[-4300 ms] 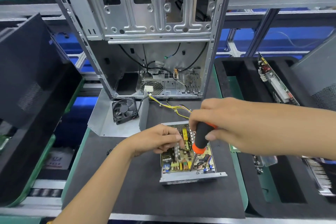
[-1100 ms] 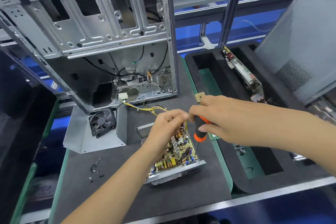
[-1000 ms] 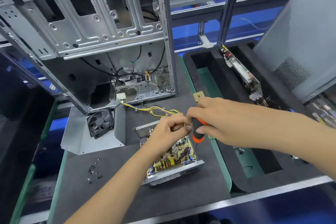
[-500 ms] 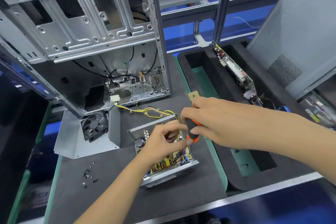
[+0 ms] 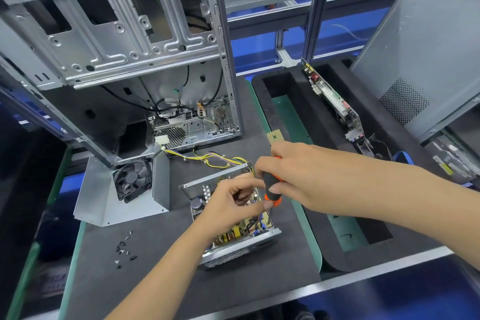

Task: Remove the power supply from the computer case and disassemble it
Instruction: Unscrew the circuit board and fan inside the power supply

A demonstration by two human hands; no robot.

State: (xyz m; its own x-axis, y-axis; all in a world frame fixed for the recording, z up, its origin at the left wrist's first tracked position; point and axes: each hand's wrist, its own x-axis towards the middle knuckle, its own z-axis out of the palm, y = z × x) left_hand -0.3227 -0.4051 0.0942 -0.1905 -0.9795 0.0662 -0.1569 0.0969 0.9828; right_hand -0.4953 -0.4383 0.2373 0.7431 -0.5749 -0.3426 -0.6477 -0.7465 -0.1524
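The opened power supply (image 5: 235, 231) sits on the black mat of the table (image 5: 155, 267), its lid off and its circuit board bare. Its long axis runs from the perforated wall nearest the viewer, low and to the right, up and leftward to the meshed far wall. The left hand (image 5: 231, 205) hovers over the board with fingers curled; whether it pinches anything I cannot tell. The right hand (image 5: 288, 176) grips the black-and-orange handle of a screwdriver (image 5: 270, 189), held nearly upright with its shaft pointing down into the right side of the board. To the left lie loose black screws (image 5: 124, 251) in a small scatter. Beyond the supply, a yellow wire bundle (image 5: 207, 158) runs from its far wall to a white connector. Beside that rests the detached metal cover (image 5: 124, 205), carrying a black fan (image 5: 132, 179). Farther back stands the computer case (image 5: 124, 54), open toward the viewer. At the right a foam tray (image 5: 293, 91) holds a circuit board (image 5: 335, 101) on edge.
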